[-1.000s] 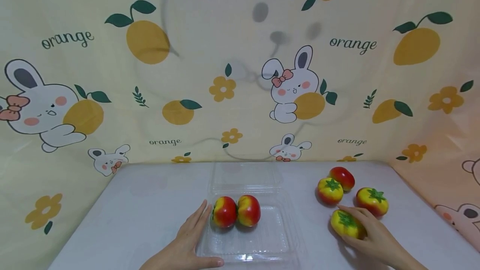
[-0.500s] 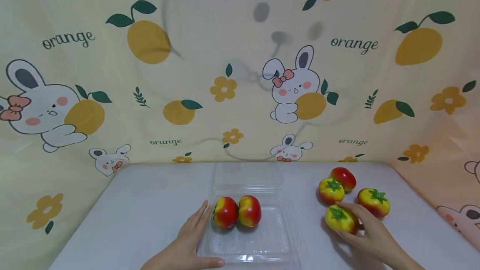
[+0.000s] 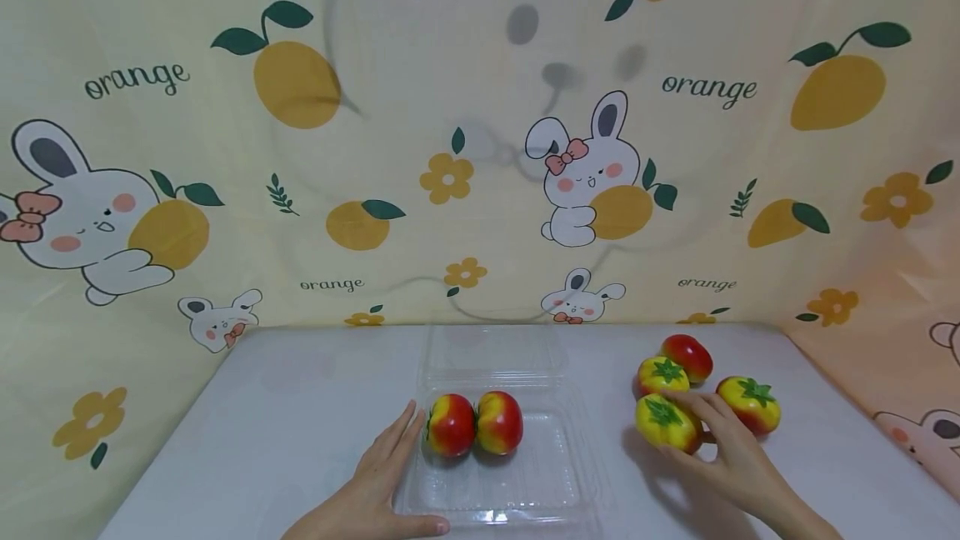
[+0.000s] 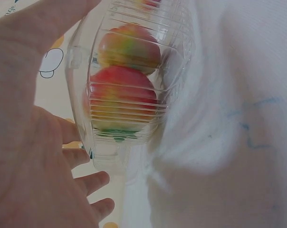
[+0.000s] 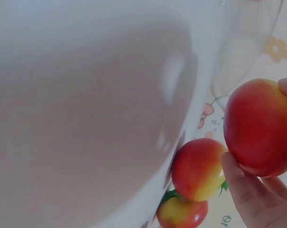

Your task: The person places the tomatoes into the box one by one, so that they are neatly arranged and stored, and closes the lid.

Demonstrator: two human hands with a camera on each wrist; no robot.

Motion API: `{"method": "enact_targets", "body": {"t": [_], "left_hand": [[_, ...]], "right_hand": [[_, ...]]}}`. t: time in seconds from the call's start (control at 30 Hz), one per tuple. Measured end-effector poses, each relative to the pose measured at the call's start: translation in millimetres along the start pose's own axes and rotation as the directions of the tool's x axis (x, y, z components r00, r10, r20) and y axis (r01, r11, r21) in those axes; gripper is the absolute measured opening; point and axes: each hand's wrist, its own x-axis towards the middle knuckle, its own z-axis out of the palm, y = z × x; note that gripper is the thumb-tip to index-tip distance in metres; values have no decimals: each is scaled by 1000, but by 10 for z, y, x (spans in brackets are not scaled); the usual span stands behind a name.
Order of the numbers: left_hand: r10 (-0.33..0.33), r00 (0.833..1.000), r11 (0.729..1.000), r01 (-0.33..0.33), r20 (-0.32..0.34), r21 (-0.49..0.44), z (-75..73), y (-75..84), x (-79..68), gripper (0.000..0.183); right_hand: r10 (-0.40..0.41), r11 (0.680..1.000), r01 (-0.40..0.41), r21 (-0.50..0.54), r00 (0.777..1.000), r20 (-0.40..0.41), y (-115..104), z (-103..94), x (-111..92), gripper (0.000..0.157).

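My right hand point(image 3: 723, 448) grips a red-and-yellow tomato point(image 3: 666, 423) with a green star-shaped top, thumb on the near side and fingers on the far side. In the right wrist view this tomato point(image 5: 260, 128) is raised off the table, its smooth red underside showing. A clear plastic clamshell box point(image 3: 551, 473) lies unfolded in the middle. Two tomatoes point(image 3: 450, 425) sit side by side in its left part, tipped on their sides. My left hand point(image 3: 367, 482) is along the box's left edge, fingers straight and thumb spread at the front corner; the left wrist view shows its extended fingers point(image 4: 93, 183) beside the ribbed wall.
On the right of the white table point(image 3: 285, 407), behind the held fruit, a loose group includes a red tomato point(image 3: 687, 358), a yellower one point(image 3: 660, 377) and another point(image 3: 750, 404). The box's transparent lid point(image 3: 491, 351) lies flat toward the patterned back cloth point(image 3: 480, 190).
My right hand has lifted the tomato and carried it a little left and away from me, so it now overlaps the yellower tomato behind it. My left hand and the box have stayed put.
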Motion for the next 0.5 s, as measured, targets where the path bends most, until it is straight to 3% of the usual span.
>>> {"method": "enact_targets", "body": {"t": [0.2,0.4,0.5], "left_hand": [[-2,1000,1000,2,4,-4,-2,1,-3,119],[-4,1000,1000,4,3,4,-1,3,-5,119],[-6,1000,1000,6,1,9,1,10,-7,119]], "right_hand": [[-31,999,32,10,998,-46,-97,22,18,66],[-114,993,116,3,980,-161,-192,66,26,62],[-112,993,116,13,976,-185,-218,87,40,61]]}}
